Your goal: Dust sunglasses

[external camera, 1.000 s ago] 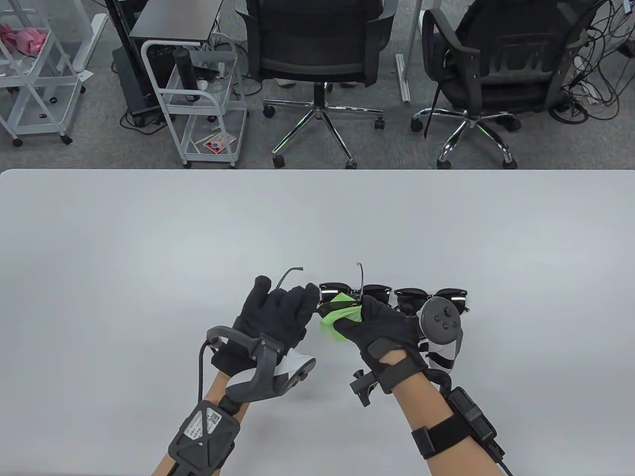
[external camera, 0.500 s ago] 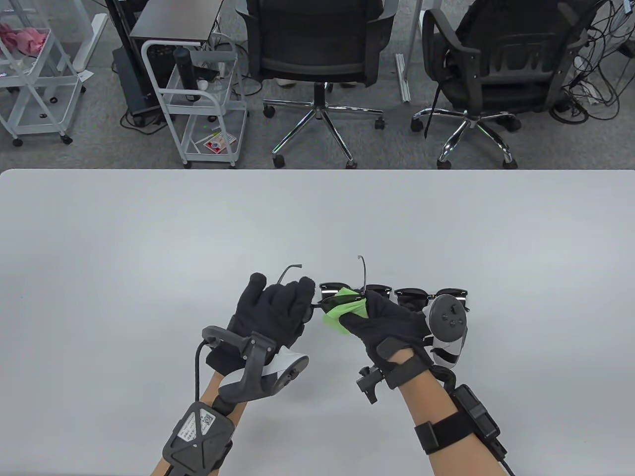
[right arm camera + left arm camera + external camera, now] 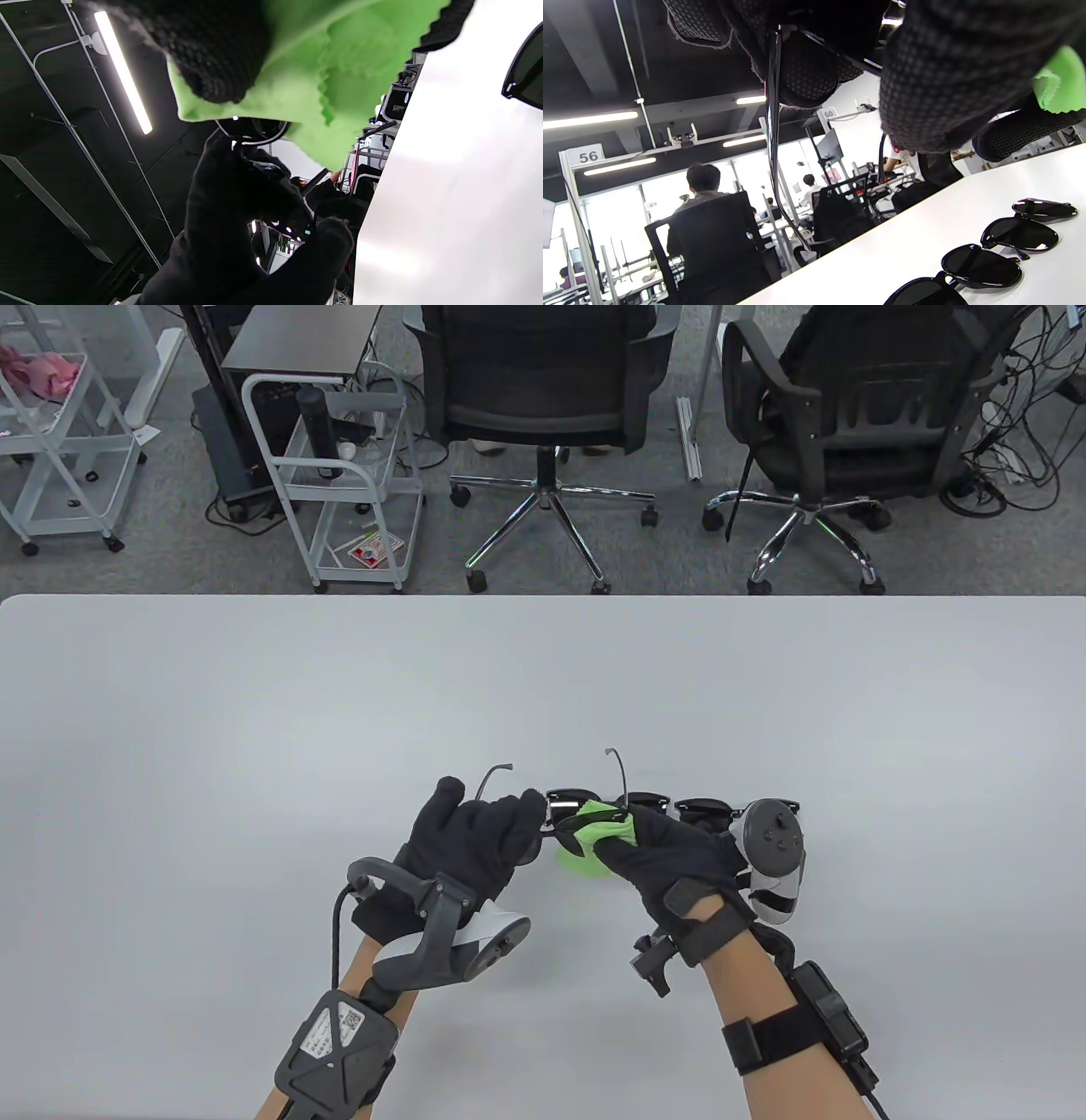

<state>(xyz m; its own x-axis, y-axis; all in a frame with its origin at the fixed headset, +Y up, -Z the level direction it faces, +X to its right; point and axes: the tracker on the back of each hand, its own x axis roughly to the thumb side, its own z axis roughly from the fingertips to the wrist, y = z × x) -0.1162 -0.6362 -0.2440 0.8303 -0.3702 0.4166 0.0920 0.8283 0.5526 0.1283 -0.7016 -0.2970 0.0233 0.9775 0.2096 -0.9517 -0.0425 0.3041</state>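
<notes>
My left hand grips a black pair of sunglasses by its left end and holds it above the table, temples pointing away. One temple hangs down from the fingers in the left wrist view. My right hand pinches a green cloth against the held pair's lens. The cloth fills the top of the right wrist view, with my left hand behind it. The held lenses are mostly hidden by cloth and fingers.
Two more black pairs of sunglasses lie in a row on the white table just beyond my hands; they also show in the left wrist view. Office chairs and wire carts stand past the far edge.
My right hand and its cloth have shifted a little to the right and upward along the held pair. My left hand keeps its grip with only a small wobble.
</notes>
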